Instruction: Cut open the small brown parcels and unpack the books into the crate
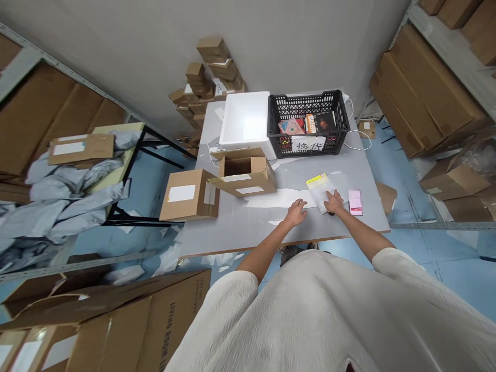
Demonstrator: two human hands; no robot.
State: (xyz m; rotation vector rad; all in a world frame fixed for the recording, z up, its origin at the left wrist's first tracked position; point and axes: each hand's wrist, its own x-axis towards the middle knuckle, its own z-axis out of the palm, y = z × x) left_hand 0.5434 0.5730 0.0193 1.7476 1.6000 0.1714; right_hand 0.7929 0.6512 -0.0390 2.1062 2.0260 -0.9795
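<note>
A translucent plastic bag (320,195) with a yellow strip along its far edge lies on the table in front of me. My right hand (334,201) rests on the bag's right side, fingers spread. Something small and dark, mostly hidden, shows beneath that hand. To the bag's left, my left hand (297,212) hovers low over or rests at the edge of a white sheet (267,198); its fingers are apart and hold nothing. Just right of my right hand is a pink-and-white packet or phone-like item (355,201).
A cardboard box with raised flaps (248,178) and a closed carton (186,195) occupy the table's left. Behind stand a white foam box (246,121) and a black crate (310,142) with books. Grey parcels (93,206) cover a side table; scraps litter the floor.
</note>
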